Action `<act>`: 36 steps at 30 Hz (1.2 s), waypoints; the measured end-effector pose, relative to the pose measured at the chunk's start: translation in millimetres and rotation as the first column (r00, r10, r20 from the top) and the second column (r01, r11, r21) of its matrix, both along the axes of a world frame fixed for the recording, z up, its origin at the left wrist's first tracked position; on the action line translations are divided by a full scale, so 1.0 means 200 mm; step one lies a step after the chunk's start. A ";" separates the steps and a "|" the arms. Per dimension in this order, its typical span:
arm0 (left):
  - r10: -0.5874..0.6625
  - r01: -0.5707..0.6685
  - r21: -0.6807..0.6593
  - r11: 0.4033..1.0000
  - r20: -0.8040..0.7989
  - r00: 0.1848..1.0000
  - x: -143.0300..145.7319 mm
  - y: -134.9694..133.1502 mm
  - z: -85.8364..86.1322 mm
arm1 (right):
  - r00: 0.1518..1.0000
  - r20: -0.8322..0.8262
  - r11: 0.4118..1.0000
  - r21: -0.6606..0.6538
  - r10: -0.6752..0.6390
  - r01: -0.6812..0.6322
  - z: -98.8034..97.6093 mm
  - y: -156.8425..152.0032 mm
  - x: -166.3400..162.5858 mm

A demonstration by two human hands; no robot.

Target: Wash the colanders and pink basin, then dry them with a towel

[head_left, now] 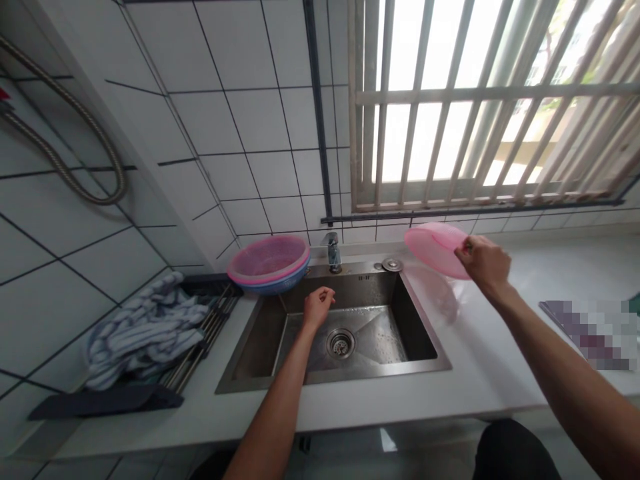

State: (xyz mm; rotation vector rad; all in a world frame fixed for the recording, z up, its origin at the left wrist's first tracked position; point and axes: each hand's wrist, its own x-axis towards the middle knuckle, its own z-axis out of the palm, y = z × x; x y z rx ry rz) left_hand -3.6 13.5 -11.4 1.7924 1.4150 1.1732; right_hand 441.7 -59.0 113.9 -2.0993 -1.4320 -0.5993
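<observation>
My right hand (pixel 484 267) grips the rim of a translucent pink plastic basket (pixel 435 250), its fingers closed round the edge. The basket is tilted above the white counter, right of the sink, and casts a pinkish shadow there. Over the steel sink (pixel 385 333) hovers my left hand (pixel 319 305), fingers loosely curled, with nothing visible in them. Below and to the right of that hand is the drain strainer (pixel 341 343). Water drops dot the sink floor.
A pink basin (pixel 270 257) rests in a blue one (pixel 280 283) at the sink's back left corner. Behind the sink stands a faucet (pixel 333 252), with a round metal drain cover (pixel 393 265) nearby. Striped cloth (pixel 150 330) lies on a rack (pixel 200 347) at left.
</observation>
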 end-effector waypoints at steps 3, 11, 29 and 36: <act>0.016 -0.016 0.022 1.000 0.000 1.000 0.01 0.00 0.00 | 0.990 -0.138 0.992 0.129 0.002 0.016 0.18 -0.04 0.00; 0.150 -0.174 0.128 0.976 0.175 0.973 -0.03 -0.04 0.00 | 0.657 -0.685 0.829 -0.139 0.315 -0.542 -0.14 0.08 -0.38; 0.035 0.233 0.394 0.889 -0.566 0.824 0.02 0.35 0.68 | 0.392 -0.787 0.698 0.067 0.476 -0.713 -0.74 0.44 -0.92; 0.008 0.246 0.372 0.895 -0.565 0.825 0.05 0.46 0.73 | 0.355 -0.817 0.654 0.035 0.454 -0.756 -0.80 0.47 -0.92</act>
